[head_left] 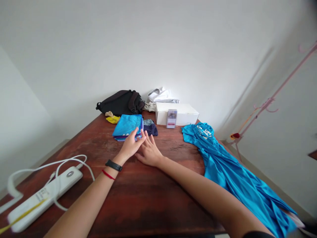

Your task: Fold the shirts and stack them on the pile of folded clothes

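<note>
The left hand (130,147) sits open, its fingertips just touching the folded blue cloth stack (127,125) at twelve o'clock; the right hand (148,152) lies released, fingers splayed, on the wooden table (148,198).

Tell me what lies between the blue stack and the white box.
The head view shows a navy cloth and a grey cloth between the blue stack and the white box.

- one left hand (129,147) and one right hand (149,152) are seen
- one folded blue cloth stack (127,126) is counted
- one blue shirt (230,175) is seen
- one white cardboard box (183,114) is counted
- one black bag (120,103) is seen
- one white power strip (44,198) is counted
- one black wristband (113,165) and one red string bracelet (108,174) are seen
</note>
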Motion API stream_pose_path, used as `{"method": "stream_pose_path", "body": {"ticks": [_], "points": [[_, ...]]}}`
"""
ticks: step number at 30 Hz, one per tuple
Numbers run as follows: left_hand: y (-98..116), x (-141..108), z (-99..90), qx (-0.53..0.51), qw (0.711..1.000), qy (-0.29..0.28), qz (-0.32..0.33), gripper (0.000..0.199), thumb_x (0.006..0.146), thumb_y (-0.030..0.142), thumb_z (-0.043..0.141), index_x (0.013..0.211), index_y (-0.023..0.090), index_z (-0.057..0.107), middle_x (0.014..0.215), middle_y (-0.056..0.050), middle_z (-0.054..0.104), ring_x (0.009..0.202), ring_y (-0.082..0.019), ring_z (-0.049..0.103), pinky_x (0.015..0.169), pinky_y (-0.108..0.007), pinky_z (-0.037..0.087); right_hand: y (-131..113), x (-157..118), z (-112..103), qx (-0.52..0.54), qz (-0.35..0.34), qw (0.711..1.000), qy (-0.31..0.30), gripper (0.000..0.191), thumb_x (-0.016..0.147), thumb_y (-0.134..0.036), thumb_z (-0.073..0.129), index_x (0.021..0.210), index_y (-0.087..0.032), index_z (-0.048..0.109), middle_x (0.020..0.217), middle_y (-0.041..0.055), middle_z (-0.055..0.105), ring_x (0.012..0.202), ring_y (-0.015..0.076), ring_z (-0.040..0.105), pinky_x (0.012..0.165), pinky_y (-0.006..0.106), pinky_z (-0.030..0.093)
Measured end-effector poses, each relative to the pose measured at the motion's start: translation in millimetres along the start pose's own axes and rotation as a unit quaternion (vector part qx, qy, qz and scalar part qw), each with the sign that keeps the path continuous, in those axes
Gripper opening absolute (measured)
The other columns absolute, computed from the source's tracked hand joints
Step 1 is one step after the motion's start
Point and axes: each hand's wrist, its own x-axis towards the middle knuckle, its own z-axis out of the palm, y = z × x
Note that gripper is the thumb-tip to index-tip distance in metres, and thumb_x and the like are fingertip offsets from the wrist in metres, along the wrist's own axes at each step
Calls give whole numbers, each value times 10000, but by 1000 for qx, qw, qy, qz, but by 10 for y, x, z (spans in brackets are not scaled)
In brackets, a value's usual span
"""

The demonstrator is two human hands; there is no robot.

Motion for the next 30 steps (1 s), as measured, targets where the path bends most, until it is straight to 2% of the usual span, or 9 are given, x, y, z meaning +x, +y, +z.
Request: {"method": "stream_pose_path", "body": {"ticks": [4,7,10,15,20,26,30], "points": [[143,-274,40,2,992,-121,37,633,893,582,608,1402,206,611,1491,-123,574,1416,-322,496,1193,-460,379,-216,-451,-162,-15,-48,998,-41,892,876,-485,692,1608,-133,321,1695,190,-72,1567,389,-80,1238,653,53],[234,-413,112,42,982,-170,67,658,882,566,630,1445,227,588,1498,-114,560,1422,-337,486,1190,-463,382,-259,-643,-174,-14,-28,998,-57,996,867,-529,697,1644,-148,204,1695,183,-74,1571,376,-76,1240,655,60],[257,-451,169,74,981,-159,88,682,914,533,584,1517,224,506,1522,-102,531,1453,-321,443,1198,-448,372,-245,-700,-131,-10,-12,998,-62,1007,869,-557,687,1649,-166,184,1702,182,-15,1575,380,-43,1231,677,58],[234,-421,195,120,974,-141,127,608,933,465,555,1493,228,539,1524,-62,530,1485,-297,394,1246,-445,310,-218,-693,-92,0,-11,998,-62,952,860,-545,703,1635,-211,264,1710,159,43,1575,393,-19,1223,691,77],[288,-442,206,132,968,-143,159,534,965,395,499,1461,211,573,1532,-57,518,1455,-273,449,1259,-434,298,-203,-705,-82,13,-20,998,-66,936,889,-546,673,1639,-189,242,1712,157,23,1570,397,-50,1237,658,122],[317,-467,284,144,969,-140,145,571,971,355,476,1527,222,491,1480,-55,584,1461,-285,439,1212,-448,375,-184,-715,-44,21,-19,996,-83,922,926,-517,633,1640,-119,206,1701,207,33,1560,414,-88,1232,663,147],[296,-461,343,127,967,-152,160,599,969,288,468,1562,215,427,1328,-67,706,1350,-245,576,1187,-400,401,-171,-712,-10,25,-16,995,-100,902,937,-515,621,1637,-114,217,1701,212,51,1557,424,-99,1228,680,114]]}}
